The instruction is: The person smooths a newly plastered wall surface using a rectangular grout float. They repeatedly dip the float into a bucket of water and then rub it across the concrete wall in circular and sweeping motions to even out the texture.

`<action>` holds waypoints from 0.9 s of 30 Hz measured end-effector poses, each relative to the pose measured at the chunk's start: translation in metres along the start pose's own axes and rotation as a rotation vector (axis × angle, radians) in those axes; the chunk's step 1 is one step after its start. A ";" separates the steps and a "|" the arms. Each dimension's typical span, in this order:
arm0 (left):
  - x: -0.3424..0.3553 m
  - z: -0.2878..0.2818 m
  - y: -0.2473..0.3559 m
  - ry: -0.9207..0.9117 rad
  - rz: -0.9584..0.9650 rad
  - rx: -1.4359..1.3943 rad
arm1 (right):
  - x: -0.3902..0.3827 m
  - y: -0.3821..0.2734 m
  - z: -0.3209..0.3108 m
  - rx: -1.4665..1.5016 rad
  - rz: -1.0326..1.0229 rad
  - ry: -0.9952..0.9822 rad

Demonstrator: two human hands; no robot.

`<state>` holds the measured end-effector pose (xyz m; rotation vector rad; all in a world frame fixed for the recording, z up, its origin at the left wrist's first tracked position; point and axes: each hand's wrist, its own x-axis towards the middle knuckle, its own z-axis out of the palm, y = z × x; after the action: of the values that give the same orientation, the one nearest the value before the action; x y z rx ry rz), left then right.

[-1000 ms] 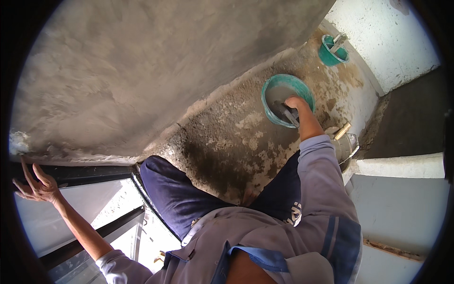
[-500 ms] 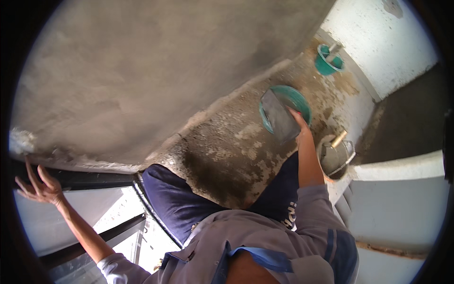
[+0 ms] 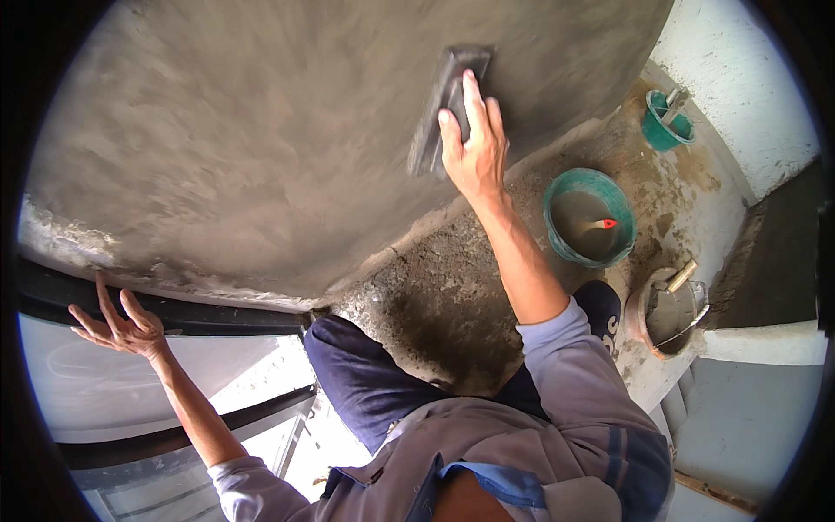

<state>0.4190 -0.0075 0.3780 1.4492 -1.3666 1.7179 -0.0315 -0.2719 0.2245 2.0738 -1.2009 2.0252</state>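
My right hand (image 3: 477,161) is closed on a dark plastering float (image 3: 430,130), its face lying against the grey plastered wall (image 3: 243,130). The thumb and fingers stretch along the float's back; its handle is hidden under them. Far to the left, my left hand (image 3: 129,331) is spread and holds nothing. Its fingertips are by the black window frame (image 3: 200,317), close under the wall's rough lower edge; whether they touch it I cannot tell.
Beside my right forearm stands a green basin (image 3: 557,239) of grey water with a red-tipped brush (image 3: 607,224) in it. A smaller green bucket (image 3: 665,135) sits farther back. At the right, a mortar bucket (image 3: 639,331) holds a wooden-handled tool (image 3: 681,277).
The float in my right hand has gone from over the green basin up and left onto the wall. The water and brush in the basin now show. My left hand remains spread by the frame.
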 end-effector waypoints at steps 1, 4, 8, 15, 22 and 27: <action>-0.001 -0.003 -0.002 -0.004 0.005 0.004 | 0.001 -0.003 0.006 -0.010 0.036 -0.032; -0.002 -0.001 0.000 -0.026 0.009 0.010 | -0.044 -0.002 0.035 0.063 0.157 -0.100; -0.004 0.003 0.001 -0.024 0.026 0.016 | -0.208 -0.008 0.028 0.061 0.386 -0.642; -0.001 -0.001 -0.003 -0.013 0.022 0.027 | -0.066 0.003 -0.003 0.006 0.131 -0.030; -0.003 -0.001 0.000 -0.017 0.018 0.057 | 0.015 0.005 0.019 0.018 0.015 0.008; -0.002 0.005 0.005 -0.025 0.031 0.034 | -0.243 -0.003 0.038 0.061 0.226 -0.542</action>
<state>0.4178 -0.0138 0.3738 1.4805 -1.3857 1.7561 0.0333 -0.1662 0.0123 2.7403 -1.5137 1.6267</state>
